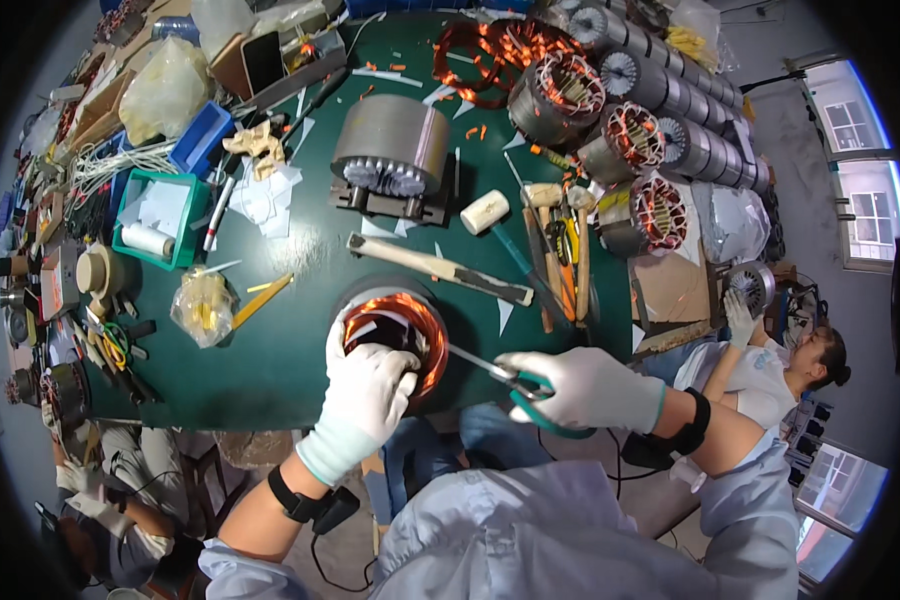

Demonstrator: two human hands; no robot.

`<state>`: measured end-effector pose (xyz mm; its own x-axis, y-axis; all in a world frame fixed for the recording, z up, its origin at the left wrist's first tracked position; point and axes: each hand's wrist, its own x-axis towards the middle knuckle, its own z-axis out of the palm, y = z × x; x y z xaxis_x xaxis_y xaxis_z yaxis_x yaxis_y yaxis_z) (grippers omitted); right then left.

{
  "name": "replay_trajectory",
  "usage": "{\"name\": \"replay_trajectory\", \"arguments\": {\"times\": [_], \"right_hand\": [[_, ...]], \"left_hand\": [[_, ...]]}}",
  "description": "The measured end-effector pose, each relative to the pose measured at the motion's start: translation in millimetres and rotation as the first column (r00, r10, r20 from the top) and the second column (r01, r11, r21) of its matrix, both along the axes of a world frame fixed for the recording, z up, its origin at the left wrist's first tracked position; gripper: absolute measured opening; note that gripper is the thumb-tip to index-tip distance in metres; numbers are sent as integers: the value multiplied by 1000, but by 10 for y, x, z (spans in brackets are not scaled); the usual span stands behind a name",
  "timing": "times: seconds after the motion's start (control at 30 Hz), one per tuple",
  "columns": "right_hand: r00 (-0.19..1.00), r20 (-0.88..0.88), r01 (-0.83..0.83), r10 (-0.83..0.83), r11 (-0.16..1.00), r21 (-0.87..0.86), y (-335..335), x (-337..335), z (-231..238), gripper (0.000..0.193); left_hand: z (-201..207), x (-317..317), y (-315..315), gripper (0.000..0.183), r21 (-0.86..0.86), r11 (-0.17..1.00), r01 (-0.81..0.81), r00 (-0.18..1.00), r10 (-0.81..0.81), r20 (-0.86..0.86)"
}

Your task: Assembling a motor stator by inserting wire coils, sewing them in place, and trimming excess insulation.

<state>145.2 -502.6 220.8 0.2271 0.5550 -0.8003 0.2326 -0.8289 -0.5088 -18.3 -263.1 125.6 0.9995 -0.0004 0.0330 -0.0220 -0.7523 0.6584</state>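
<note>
On the near edge of the green table stands a motor stator (433, 345) with orange copper windings round its opening. My left hand (365, 390), in a white glove, is closed over its near left rim, with fingers curled into the opening. The fingertips are partly hidden there. Strips of white paper show inside the windings. To the right, my gloved right hand (595, 388) grips green-handled long-nose pliers (532, 392). Their thin jaws point left toward the stator's right rim. Whether the tip touches the windings, I cannot tell.
Beyond the stator lie a wooden stick (440, 268) and a white-headed mallet (486, 212). A large grey stator (390, 145) stands on a block farther back. Several wound stators (558, 98) line the right side. A green bin (160, 218) sits left. People work at both sides.
</note>
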Motion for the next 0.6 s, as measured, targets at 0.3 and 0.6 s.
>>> {"name": "replay_trajectory", "arguments": {"times": [0.3, 0.6], "right_hand": [[702, 627, -556, 337, 810, 187, -90, 252, -371, 63], [503, 702, -789, 504, 600, 135, 163, 536, -613, 66]], "left_hand": [[89, 129, 269, 15, 50, 980, 193, 977, -188, -103], [73, 236, 346, 9, 29, 976, 217, 972, -214, -100]]}}
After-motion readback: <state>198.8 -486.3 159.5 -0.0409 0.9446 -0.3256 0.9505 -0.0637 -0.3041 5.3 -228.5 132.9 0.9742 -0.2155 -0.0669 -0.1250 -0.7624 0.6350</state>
